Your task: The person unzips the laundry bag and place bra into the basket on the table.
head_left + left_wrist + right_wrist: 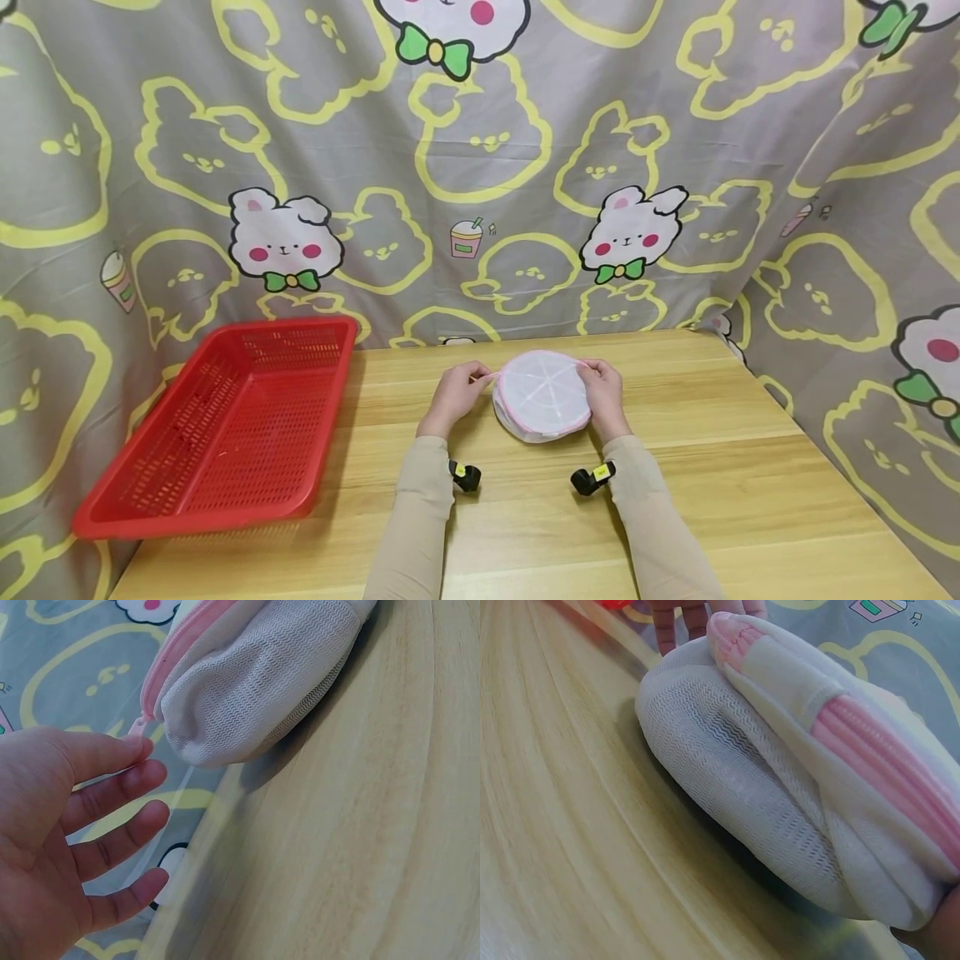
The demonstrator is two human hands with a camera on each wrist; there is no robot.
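Observation:
A round white mesh laundry bag (545, 396) with pink trim is held just above the table, its flat top facing up. My left hand (454, 400) pinches the small pink zipper pull (137, 727) between thumb and index finger at the bag's left side; its other fingers are spread apart. At the opposite side my right hand (606, 398) grips the bag's rim, thumb on top. In the right wrist view the pink zipper (889, 761) runs along the side, crossed by a white fabric band (791, 679). Most of the right hand is hidden there.
A red plastic basket (318, 450) with slotted walls stands on the left of the wooden table (750, 467). Behind the table and along its sides hangs a grey patterned curtain (517, 208). Small black cameras (467, 477) are strapped at both wrists.

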